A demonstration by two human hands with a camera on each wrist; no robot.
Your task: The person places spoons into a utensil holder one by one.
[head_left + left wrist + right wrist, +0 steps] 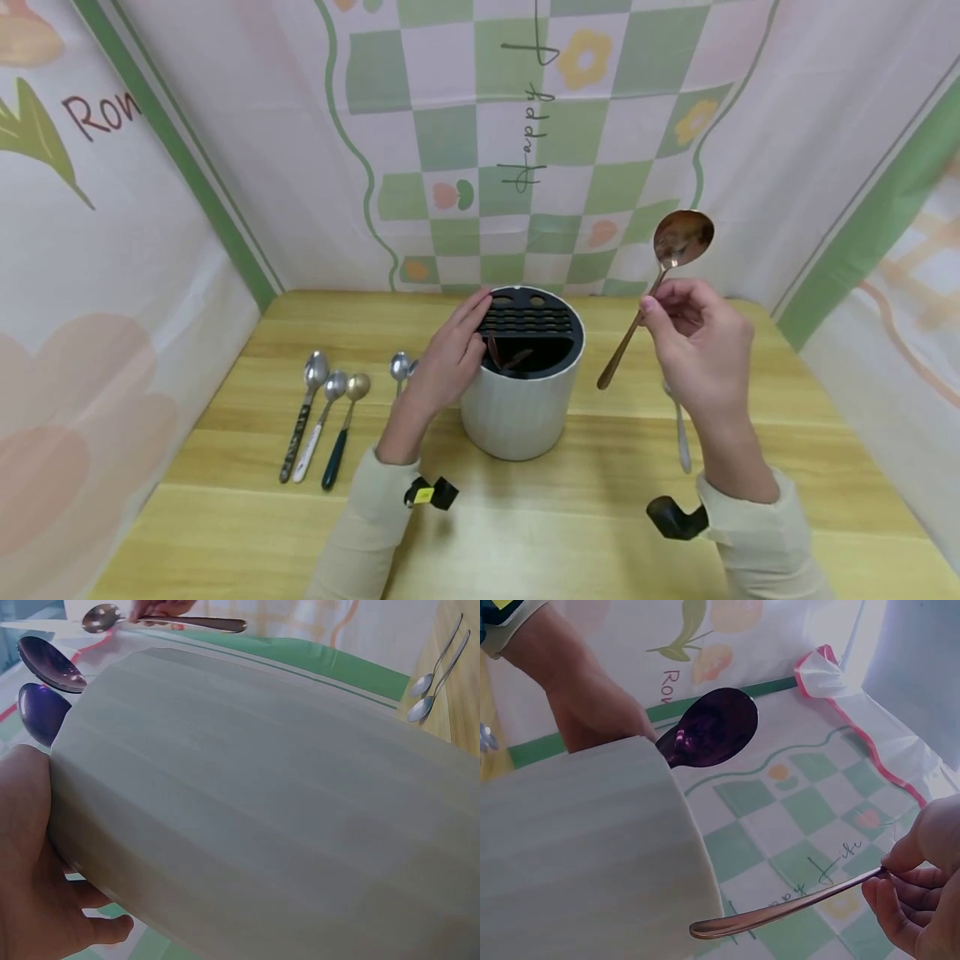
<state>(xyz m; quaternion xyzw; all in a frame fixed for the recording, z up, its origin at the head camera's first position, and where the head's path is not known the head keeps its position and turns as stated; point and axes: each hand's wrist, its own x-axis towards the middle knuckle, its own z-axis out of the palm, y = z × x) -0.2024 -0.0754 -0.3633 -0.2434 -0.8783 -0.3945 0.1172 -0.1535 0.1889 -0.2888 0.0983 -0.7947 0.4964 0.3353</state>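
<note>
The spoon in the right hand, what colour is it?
The held spoon is shiny copper-brown, seen best in the head view.

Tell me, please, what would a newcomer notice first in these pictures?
Probably the coppery spoon first, its bowl end uppermost in the right hand. Then the pale ribbed holder left of it, standing on the wooden table with the left hand against it. Behind hangs the green checked backdrop.

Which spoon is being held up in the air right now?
The copper-coloured spoon pinched in the right hand; the other spoons sit in the white holder or lie on the table.
</note>
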